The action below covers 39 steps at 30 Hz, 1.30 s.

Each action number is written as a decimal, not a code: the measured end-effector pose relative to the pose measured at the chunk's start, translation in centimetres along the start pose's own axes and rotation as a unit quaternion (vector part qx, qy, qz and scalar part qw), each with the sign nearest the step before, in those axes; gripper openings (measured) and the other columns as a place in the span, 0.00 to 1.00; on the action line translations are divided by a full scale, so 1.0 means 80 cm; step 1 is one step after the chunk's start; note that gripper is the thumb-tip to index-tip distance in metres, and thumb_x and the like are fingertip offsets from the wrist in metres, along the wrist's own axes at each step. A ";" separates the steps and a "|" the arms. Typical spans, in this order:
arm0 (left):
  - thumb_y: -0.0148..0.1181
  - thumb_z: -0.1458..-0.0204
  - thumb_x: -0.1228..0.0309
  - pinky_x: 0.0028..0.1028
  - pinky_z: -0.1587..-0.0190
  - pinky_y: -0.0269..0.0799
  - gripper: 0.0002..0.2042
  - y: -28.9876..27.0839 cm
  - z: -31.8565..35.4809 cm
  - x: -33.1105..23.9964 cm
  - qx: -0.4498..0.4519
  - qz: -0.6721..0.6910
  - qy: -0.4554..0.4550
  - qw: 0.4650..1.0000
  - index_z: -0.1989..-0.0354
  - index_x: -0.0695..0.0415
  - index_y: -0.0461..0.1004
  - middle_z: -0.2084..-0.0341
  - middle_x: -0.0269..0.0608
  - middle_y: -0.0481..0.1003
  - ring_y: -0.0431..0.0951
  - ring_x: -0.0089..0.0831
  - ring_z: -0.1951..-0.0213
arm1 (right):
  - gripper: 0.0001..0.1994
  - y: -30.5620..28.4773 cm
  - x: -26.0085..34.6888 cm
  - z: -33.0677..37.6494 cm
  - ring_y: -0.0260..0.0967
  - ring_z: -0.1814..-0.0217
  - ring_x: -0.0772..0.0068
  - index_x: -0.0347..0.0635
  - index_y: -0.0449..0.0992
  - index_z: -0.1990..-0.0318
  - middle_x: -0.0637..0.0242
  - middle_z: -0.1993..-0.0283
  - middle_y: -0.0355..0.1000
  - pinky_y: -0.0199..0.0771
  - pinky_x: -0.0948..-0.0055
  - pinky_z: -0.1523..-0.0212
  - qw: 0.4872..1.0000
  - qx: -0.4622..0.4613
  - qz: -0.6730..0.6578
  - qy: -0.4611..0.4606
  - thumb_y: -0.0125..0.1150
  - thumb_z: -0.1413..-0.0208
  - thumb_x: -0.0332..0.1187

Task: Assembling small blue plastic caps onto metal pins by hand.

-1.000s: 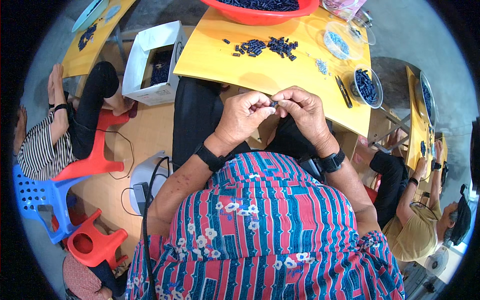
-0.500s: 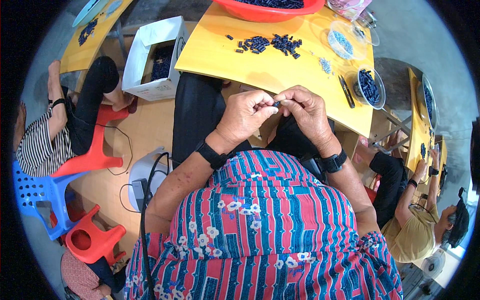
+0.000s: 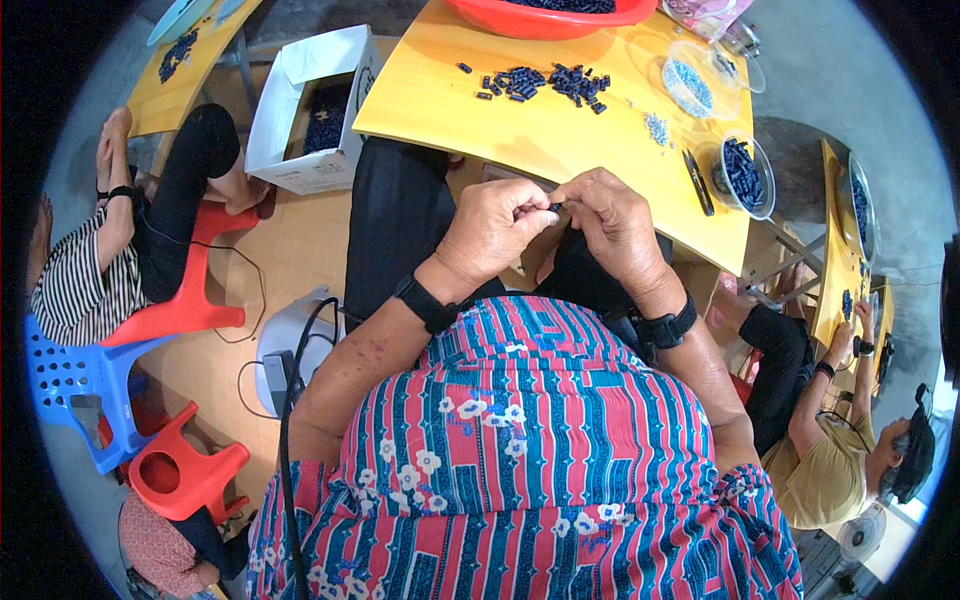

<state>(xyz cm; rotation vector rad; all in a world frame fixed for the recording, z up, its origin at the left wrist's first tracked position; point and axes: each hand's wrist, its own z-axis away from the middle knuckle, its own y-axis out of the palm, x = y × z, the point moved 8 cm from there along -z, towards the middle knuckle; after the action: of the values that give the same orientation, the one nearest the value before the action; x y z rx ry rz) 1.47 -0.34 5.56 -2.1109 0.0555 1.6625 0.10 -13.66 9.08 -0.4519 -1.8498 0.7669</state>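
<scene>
Just off the near edge of the table (image 3: pixel 420 105), left hand (image 3: pixel 488 232) has its fingers (image 3: pixel 528 196) pinched nearly closed on a small dark part (image 3: pixel 555 207); right hand (image 3: pixel 615 222) has fingers bunched at its end, can't tell if they grip. Step looks like two-handed fine work on that one part. Next move probably calls for a steady left pinch and precise right fingertips.
</scene>
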 end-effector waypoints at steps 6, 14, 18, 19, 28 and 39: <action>0.65 0.52 0.75 0.24 0.72 0.71 0.05 0.001 0.001 0.002 -0.012 -0.023 0.007 1.000 0.69 0.63 0.78 0.79 0.41 0.77 0.75 0.22 0.77 | 0.10 0.007 0.013 0.002 0.72 0.62 0.51 0.42 0.77 0.64 0.56 0.67 0.71 0.75 0.62 0.60 0.998 0.010 0.051 -0.025 0.58 0.54 0.20; 0.65 0.50 0.75 0.23 0.71 0.72 0.05 0.007 0.004 0.021 0.005 0.028 -0.053 0.998 0.69 0.63 0.79 0.78 0.39 0.78 0.75 0.19 0.75 | 0.08 0.009 0.015 0.004 0.74 0.66 0.54 0.40 0.78 0.65 0.56 0.67 0.72 0.76 0.64 0.63 0.996 -0.017 0.076 -0.040 0.58 0.53 0.20; 0.63 0.47 0.75 0.20 0.68 0.72 0.04 0.013 0.004 0.037 0.056 0.100 -0.121 0.986 0.69 0.64 0.79 0.77 0.34 0.78 0.74 0.17 0.74 | 0.07 0.015 -0.014 0.002 0.75 0.69 0.64 0.39 0.80 0.65 0.59 0.68 0.73 0.76 0.70 0.65 0.993 0.005 -0.090 0.079 0.59 0.51 0.19; 0.63 0.47 0.75 0.20 0.68 0.72 0.04 0.013 0.004 0.037 0.056 0.100 -0.121 0.986 0.69 0.64 0.79 0.77 0.34 0.78 0.74 0.17 0.74 | 0.08 0.016 -0.016 0.002 0.74 0.69 0.69 0.38 0.80 0.64 0.61 0.67 0.73 0.75 0.73 0.65 0.987 0.010 -0.130 0.093 0.59 0.49 0.18; 0.62 0.46 0.77 0.19 0.70 0.73 0.06 0.026 0.007 0.055 0.073 0.273 -0.166 0.945 0.64 0.68 0.79 0.74 0.37 0.78 0.76 0.18 0.73 | 0.11 0.024 -0.035 0.002 0.73 0.68 0.78 0.36 0.81 0.57 0.64 0.67 0.73 0.75 0.78 0.62 0.958 0.052 -0.247 0.132 0.55 0.44 0.18; 0.60 0.43 0.74 0.21 0.60 0.75 0.08 0.030 0.007 0.053 0.120 0.281 -0.192 0.933 0.59 0.66 0.77 0.67 0.38 0.80 0.77 0.20 0.67 | 0.10 0.031 -0.053 0.010 0.73 0.66 0.79 0.34 0.80 0.55 0.65 0.65 0.76 0.75 0.79 0.60 0.922 0.052 -0.323 0.207 0.55 0.42 0.20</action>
<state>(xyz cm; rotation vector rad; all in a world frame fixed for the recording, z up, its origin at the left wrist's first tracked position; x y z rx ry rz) 1.38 -1.26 0.74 -1.6364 0.7615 2.2299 0.94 -14.73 4.24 0.0786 -1.4151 0.2804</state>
